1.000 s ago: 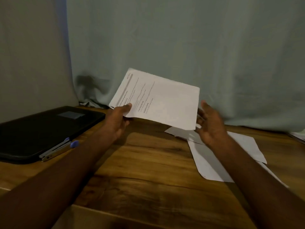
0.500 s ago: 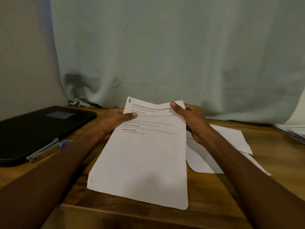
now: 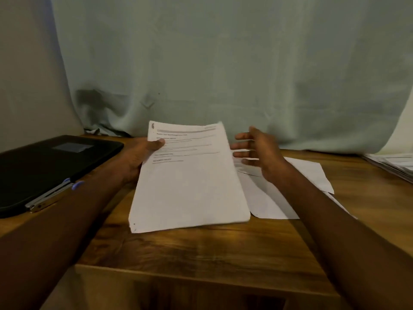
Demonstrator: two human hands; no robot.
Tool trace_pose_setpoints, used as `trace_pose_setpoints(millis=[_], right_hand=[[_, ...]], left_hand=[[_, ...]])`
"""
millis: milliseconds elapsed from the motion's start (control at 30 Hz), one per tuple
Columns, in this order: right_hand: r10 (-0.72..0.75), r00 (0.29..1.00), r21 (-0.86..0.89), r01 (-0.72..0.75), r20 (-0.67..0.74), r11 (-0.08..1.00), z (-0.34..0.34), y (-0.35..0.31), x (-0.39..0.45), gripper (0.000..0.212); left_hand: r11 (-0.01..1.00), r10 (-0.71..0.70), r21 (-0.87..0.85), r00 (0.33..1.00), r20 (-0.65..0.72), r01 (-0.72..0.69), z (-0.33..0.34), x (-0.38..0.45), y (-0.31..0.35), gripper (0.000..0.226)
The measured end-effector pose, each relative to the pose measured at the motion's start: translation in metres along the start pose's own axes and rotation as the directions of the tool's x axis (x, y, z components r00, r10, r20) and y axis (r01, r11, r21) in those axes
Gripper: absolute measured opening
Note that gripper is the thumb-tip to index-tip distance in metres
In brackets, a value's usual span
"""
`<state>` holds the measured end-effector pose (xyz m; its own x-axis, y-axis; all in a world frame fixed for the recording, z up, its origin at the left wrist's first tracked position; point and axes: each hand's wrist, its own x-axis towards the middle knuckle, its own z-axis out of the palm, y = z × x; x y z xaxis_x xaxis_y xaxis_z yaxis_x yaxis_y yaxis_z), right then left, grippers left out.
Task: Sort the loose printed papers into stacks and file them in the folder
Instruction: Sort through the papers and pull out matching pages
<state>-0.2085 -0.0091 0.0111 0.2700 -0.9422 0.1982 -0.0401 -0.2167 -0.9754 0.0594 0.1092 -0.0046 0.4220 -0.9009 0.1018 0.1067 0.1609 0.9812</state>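
My left hand [image 3: 139, 156] pinches a printed white sheet [image 3: 190, 182] by its upper left edge, thumb on top, and holds it above the middle of the wooden table [image 3: 212, 247]. The sheet slopes toward me with its text at the far end. My right hand [image 3: 257, 151] hovers just right of the sheet with fingers spread, holding nothing. Under and beyond that hand, loose white papers [image 3: 306, 173] lie overlapped on the table. A black folder [image 3: 44, 162] lies flat at the left.
A pen with a blue end [image 3: 53, 195] lies against the folder's near edge. Another pile of printed papers [image 3: 395, 164] sits at the far right edge. A pale curtain [image 3: 223, 63] hangs behind the table. The table's front edge runs close to me.
My right hand has let go of the sheet's top right corner and opened beside it. The left hand alone keeps the sheet, which has lifted slightly.
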Motion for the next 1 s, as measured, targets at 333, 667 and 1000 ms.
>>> trace_pose_setpoints(millis=[333, 667, 1000], right_hand=[[0.2, 0.969, -0.933, 0.068, 0.147, 0.353, -0.043, 0.042, 0.03, 0.095], [0.237, 0.929, -0.927, 0.203, 0.283, 0.315, -0.042, 0.02, 0.023, 0.071], [-0.029, 0.959, -0.881, 0.27, 0.282, 0.387, -0.033, 0.018, 0.017, 0.037]], left_hand=[[0.958, -0.017, 0.282, 0.995, -0.102, 0.045, -0.003, -0.004, -0.004, 0.016], [0.951, -0.061, 0.297, 0.994, -0.086, 0.084, -0.012, 0.007, -0.006, 0.023], [0.976, -0.02, 0.213, 0.997, -0.079, 0.037, -0.023, 0.021, -0.014, 0.023]])
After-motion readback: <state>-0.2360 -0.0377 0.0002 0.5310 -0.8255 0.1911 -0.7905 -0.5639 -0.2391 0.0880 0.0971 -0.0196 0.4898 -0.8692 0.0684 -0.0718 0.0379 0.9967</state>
